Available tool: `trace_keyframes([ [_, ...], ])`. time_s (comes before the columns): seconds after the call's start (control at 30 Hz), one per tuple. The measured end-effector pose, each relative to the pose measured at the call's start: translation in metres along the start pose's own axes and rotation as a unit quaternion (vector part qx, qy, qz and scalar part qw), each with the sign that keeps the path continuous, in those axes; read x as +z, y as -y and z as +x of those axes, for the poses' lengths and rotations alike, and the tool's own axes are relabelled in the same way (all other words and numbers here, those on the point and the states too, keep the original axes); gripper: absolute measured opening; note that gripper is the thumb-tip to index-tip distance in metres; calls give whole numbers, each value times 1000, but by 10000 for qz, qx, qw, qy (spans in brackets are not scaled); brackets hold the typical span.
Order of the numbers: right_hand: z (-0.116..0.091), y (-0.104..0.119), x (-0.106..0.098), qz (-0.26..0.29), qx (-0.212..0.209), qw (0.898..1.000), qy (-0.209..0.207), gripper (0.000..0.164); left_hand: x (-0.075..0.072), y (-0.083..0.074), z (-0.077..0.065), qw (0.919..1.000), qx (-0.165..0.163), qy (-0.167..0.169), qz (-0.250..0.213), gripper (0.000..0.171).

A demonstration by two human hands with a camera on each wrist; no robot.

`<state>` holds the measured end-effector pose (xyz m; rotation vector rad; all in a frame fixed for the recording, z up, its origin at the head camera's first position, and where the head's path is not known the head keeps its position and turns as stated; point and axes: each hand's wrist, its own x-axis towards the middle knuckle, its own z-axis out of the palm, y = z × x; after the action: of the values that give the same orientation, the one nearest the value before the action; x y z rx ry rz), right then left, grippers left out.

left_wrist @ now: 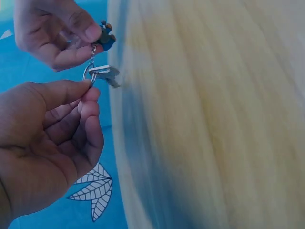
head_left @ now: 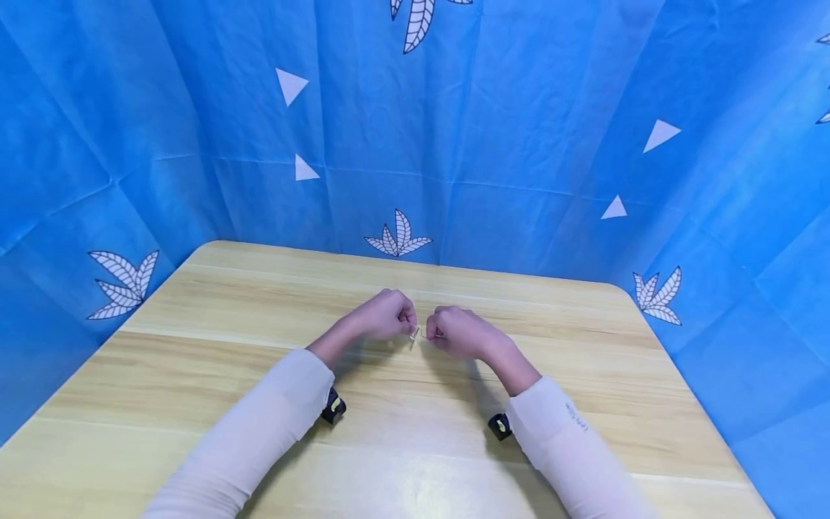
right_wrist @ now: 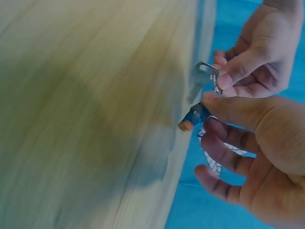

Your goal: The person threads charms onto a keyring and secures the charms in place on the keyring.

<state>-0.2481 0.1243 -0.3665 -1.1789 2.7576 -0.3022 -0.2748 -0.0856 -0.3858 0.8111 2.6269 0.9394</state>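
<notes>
My left hand (head_left: 387, 316) pinches a metal key ring (left_wrist: 93, 78) between thumb and forefinger. A silver key (left_wrist: 108, 72) hangs from that ring, seen also as a key (right_wrist: 199, 80) in the right wrist view. A short chain (left_wrist: 92, 55) joins the ring to a small blue and orange figure charm (right_wrist: 194, 116). My right hand (head_left: 462, 331) pinches this charm with thumb and fingertips, partly covering it. Both hands are close together above the middle of the table, with the chain between them. In the head view the key and ring look tiny.
The light wooden table (head_left: 415, 461) lies under both forearms. Blue curtains (head_left: 519, 108) with white leaf and triangle prints stand behind it and at both sides. Black wrist devices (head_left: 333, 407) show under the white sleeves.
</notes>
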Motion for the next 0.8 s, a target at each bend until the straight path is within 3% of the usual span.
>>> trace_keyframes([
  [0.47,0,-5,6,-51,57,9993,361,7,6,-1,7,9992,-28,203,334,19],
  [0.8,0,-7,6,54,112,9992,384,9,8,0,9,9970,-34,219,736,12],
])
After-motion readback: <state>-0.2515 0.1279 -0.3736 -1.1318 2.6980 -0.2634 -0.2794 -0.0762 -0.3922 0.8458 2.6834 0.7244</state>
